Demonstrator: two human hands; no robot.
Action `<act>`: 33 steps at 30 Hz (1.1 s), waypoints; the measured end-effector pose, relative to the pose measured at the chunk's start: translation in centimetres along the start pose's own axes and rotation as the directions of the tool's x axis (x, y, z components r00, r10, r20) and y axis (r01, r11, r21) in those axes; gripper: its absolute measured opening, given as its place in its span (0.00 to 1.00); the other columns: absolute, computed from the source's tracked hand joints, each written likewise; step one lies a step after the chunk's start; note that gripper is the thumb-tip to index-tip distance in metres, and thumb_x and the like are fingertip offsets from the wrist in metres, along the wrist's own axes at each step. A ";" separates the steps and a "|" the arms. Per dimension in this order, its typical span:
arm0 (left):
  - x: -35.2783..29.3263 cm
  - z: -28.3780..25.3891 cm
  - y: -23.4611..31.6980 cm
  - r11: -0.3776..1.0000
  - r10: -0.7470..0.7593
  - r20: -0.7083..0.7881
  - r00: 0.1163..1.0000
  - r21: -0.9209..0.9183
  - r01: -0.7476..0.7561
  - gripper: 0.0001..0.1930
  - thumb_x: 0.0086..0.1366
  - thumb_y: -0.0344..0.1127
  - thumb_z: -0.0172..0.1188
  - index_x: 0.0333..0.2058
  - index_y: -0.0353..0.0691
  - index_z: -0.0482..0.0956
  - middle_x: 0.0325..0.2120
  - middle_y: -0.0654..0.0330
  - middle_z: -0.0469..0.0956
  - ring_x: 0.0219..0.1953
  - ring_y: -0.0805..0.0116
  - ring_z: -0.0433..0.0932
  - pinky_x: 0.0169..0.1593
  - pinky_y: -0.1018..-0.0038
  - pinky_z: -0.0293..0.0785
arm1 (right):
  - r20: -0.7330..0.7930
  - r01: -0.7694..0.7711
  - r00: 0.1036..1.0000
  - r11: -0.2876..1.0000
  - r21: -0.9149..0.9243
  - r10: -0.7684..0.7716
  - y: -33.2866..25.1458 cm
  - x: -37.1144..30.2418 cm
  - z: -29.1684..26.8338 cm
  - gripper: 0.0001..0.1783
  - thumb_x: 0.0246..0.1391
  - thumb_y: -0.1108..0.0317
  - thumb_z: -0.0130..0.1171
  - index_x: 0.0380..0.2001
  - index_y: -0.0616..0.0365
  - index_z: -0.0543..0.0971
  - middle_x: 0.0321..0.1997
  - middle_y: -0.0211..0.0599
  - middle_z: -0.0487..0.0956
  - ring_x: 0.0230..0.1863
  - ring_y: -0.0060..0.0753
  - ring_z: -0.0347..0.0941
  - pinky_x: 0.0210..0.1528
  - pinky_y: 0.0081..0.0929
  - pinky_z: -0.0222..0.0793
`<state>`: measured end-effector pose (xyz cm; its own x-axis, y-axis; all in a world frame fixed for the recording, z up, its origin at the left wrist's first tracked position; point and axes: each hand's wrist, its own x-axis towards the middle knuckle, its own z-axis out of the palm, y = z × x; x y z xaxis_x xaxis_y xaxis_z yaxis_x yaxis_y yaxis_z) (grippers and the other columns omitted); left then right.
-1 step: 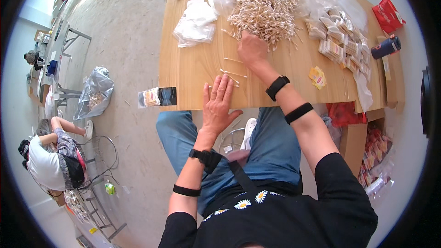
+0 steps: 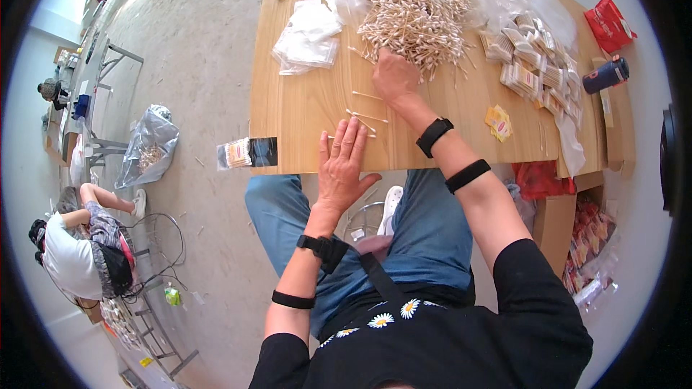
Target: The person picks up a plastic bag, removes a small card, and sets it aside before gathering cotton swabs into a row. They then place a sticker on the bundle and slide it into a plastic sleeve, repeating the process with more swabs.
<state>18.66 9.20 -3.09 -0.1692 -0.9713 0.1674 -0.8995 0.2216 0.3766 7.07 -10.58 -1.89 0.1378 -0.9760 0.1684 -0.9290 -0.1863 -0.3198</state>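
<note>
A large heap of cotton swabs (image 2: 414, 11) lies at the far middle of the wooden table. At its near edge my right hand (image 2: 396, 81) is closed, knuckles up, its fingertips hidden. One swab pokes out to the left of it; whether the fingers grip it is unclear. My left hand (image 2: 344, 162) lies flat, palm down, over the table's near edge, its fingers stretched out. Beneath and just beyond those fingertips are several loose cotton swabs (image 2: 367, 115), partly covered by the hand.
Clear plastic bags (image 2: 308, 34) lie left of the heap. At the right are packed swab bundles (image 2: 537, 65), yellow cards (image 2: 498, 122), a dark bottle (image 2: 605, 75) and a red bag (image 2: 609, 25). A filled packet (image 2: 234, 153) overhangs the left edge. Another person (image 2: 79, 252) sits at lower left.
</note>
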 end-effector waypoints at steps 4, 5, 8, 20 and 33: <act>0.0 0.1 -0.2 1.000 0.002 -0.010 1.000 -0.006 -0.002 0.59 0.41 0.52 0.77 0.70 0.42 0.58 0.72 0.54 0.55 0.75 0.55 0.51 0.75 0.50 0.40 | 0.065 0.002 0.998 1.000 -0.013 -0.001 -0.3 0.5 0.1 0.07 0.53 0.69 0.57 0.34 0.57 0.82 0.34 0.50 0.85 0.36 0.51 0.85 0.39 0.42 0.81; 0.0 0.2 -0.1 1.000 0.001 -0.010 1.000 -0.008 -0.001 0.59 0.41 0.52 0.77 0.70 0.42 0.58 0.72 0.54 0.55 0.75 0.55 0.51 0.75 0.50 0.40 | 0.077 0.028 0.997 1.000 0.001 -0.028 0.0 0.5 -0.1 0.08 0.53 0.69 0.57 0.34 0.57 0.82 0.33 0.51 0.85 0.36 0.51 0.85 0.39 0.42 0.81; -0.1 0.2 -0.3 1.000 -0.012 -0.004 1.000 -0.003 0.012 0.59 0.41 0.53 0.77 0.70 0.41 0.58 0.72 0.54 0.56 0.75 0.55 0.51 0.75 0.50 0.40 | 0.099 0.108 0.989 0.994 0.009 -0.109 1.0 -0.6 -0.6 0.08 0.54 0.68 0.56 0.32 0.58 0.81 0.32 0.53 0.84 0.36 0.54 0.84 0.39 0.46 0.80; -0.2 -0.5 0.0 1.000 -0.001 0.005 1.000 0.026 0.001 0.59 0.41 0.53 0.77 0.70 0.41 0.58 0.72 0.54 0.54 0.75 0.55 0.50 0.75 0.47 0.37 | -0.039 0.196 0.980 0.940 0.279 -0.193 2.8 -7.0 -1.6 0.06 0.54 0.69 0.59 0.33 0.60 0.78 0.37 0.50 0.81 0.39 0.55 0.80 0.40 0.47 0.75; -2.8 -0.4 -0.8 0.980 -0.196 -0.120 0.973 0.019 0.199 0.61 0.42 0.54 0.77 0.70 0.34 0.54 0.72 0.46 0.51 0.76 0.51 0.47 0.75 0.50 0.38 | 0.099 0.218 0.963 0.941 0.258 -0.250 0.3 -12.1 -2.6 0.10 0.51 0.66 0.65 0.34 0.59 0.78 0.40 0.46 0.78 0.37 0.54 0.80 0.38 0.45 0.77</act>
<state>20.03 11.77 -3.53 0.0595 -0.9783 0.1985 -0.9225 0.0221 0.3855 4.19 1.44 -1.59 0.3989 -0.9046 0.1499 -0.7556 -0.4169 -0.5052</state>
